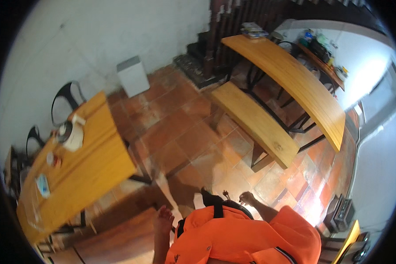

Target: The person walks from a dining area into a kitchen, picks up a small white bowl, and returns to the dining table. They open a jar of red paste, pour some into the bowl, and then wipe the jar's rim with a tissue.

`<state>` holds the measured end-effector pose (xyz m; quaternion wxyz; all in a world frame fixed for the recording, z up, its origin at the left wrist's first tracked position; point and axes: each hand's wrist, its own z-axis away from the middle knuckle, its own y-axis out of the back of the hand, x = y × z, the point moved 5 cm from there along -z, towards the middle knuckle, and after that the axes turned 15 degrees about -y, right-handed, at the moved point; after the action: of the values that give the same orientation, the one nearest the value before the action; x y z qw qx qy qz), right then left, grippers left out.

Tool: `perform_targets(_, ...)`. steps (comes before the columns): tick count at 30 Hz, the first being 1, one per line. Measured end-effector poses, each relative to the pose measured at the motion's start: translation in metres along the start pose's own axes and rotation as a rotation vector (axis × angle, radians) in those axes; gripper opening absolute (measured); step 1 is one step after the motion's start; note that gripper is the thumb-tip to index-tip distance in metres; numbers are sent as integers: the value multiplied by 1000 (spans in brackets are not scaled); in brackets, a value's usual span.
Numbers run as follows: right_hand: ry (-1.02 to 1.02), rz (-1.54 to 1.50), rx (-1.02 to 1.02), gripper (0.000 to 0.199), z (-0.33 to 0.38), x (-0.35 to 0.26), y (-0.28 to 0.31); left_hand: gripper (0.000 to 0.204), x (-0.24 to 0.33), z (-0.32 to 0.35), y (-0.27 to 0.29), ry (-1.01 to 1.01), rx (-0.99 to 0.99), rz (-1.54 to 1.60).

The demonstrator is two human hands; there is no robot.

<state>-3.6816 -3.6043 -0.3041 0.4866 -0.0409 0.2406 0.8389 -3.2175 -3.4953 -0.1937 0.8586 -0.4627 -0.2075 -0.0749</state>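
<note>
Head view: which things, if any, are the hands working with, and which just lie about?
Near the hands (nothing clearly held):
- reddish bench, near the left hand
- orange top, worn, near the right hand

Just lying about:
- white appliance, small container, pale packet on the left table
- white box
- stacked packages on the right table

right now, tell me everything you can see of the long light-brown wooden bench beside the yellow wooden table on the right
The long light-brown wooden bench has a thick, flat plank top with a dark knot toward its nearer end. Wooden supports show beneath both ends. It stands upright on the reddish tiled floor, running alongside the yellow wooden table with black legs; whether they touch is unclear. The person's right hand is apart from it.
</note>
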Motion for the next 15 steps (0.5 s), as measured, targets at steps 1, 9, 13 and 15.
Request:
perform_targets(1,91,-106,-93,13,-30,-10,14,25,3,-3,-27,-7,-8,-38)
perform_targets(9,354,165,-66,22,-58,-305,42,24,25,-50,-94,-198,195,-59)
perform_targets(13,312,129,-274,21,-88,-397,-9,25,47,-81,-109,-278,281,-25)
perform_targets(15,308,153,-359,20,-101,-429,-47,26,60,-99,-109,-311,277,13)
